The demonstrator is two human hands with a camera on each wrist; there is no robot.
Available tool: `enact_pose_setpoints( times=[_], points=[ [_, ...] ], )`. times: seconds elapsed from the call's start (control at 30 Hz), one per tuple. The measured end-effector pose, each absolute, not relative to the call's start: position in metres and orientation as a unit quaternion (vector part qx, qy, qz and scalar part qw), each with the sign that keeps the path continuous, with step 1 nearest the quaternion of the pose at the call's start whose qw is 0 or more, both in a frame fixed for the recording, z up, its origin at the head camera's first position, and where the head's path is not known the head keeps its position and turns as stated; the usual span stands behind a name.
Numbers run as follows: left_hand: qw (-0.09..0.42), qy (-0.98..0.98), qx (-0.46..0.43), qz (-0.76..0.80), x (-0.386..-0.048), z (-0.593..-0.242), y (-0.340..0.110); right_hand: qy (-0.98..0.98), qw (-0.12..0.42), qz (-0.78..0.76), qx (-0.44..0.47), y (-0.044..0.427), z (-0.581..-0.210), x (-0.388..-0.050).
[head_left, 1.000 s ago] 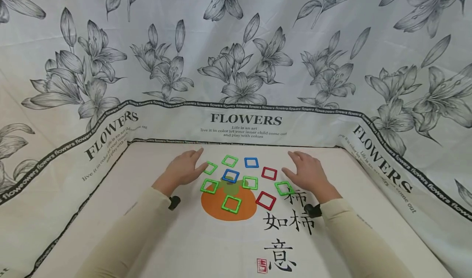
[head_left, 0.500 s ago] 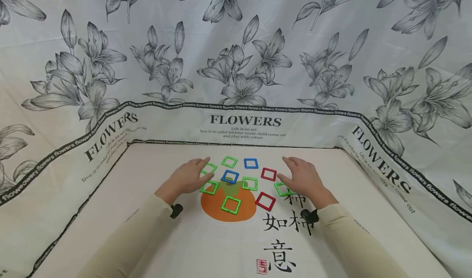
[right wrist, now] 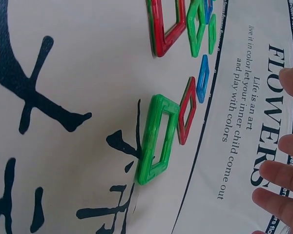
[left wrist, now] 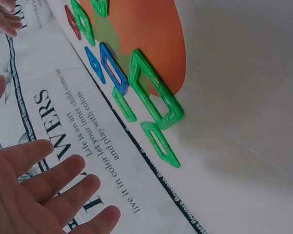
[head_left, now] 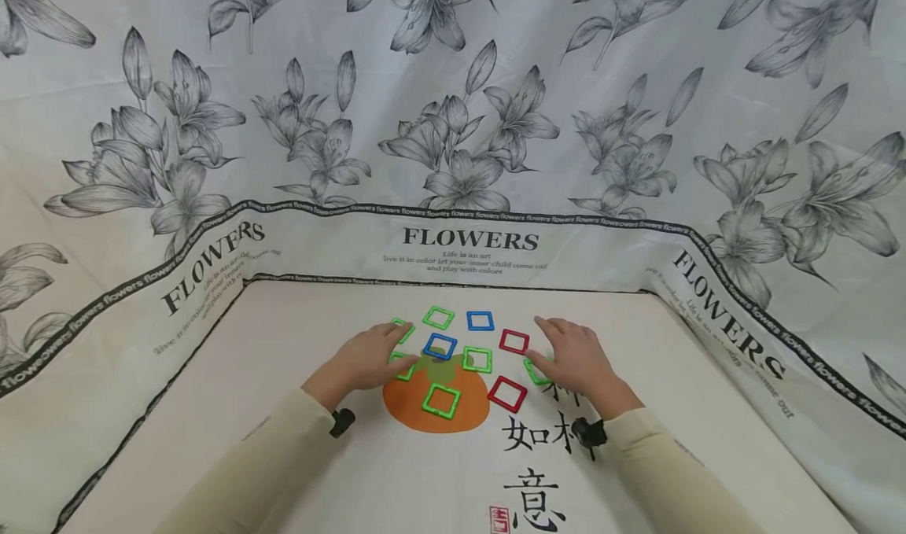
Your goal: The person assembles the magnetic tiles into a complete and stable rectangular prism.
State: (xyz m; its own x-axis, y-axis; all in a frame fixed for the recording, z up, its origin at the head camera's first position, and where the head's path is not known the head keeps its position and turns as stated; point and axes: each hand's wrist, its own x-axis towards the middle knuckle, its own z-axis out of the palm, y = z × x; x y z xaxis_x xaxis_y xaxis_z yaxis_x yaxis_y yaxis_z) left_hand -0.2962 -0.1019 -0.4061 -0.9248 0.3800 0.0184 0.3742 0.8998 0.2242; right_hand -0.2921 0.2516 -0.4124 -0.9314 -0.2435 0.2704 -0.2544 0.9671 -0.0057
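Observation:
Several square plastic frame tiles lie spread on the table: green ones such as the near green tile (head_left: 441, 401), two blue tiles, one a middle blue tile (head_left: 440, 347), and two red tiles, one a near red tile (head_left: 507, 393). My left hand (head_left: 362, 359) hovers at the left of the group, fingers extended, partly covering two green tiles. In the left wrist view its fingers are spread and hold nothing. My right hand (head_left: 582, 361) is at the right side, above a green tile (right wrist: 158, 139) that it partly hides in the head view. Its fingers are extended and hold nothing.
The white tablecloth (head_left: 396, 479) bears a printed orange persimmon (head_left: 418, 410) and black brush characters (head_left: 534, 502). A flower-printed curtain (head_left: 453, 164) encloses the table's back and sides. A black wrist camera (head_left: 343, 422) sits on the left wrist.
Both hands have moved inward and nearer the body, covering more of the green tiles at the sides. The head view has tilted up slightly. The tiles lie in the same arrangement.

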Motion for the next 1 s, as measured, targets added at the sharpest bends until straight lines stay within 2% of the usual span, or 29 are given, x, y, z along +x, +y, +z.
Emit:
enact_pose_setpoints(
  times=[0.77, 1.0],
  points=[
    [0.04, 0.969, 0.202, 0.135, -0.298, -0.419, -0.089, -0.982, 0.117, 0.045, 0.145, 0.24, -0.421, -0.289],
    [0.05, 0.97, 0.206, 0.12, -0.294, -0.425, -0.086, -0.983, 0.095, 0.045, 0.148, 0.235, -0.427, -0.287]
  ],
)
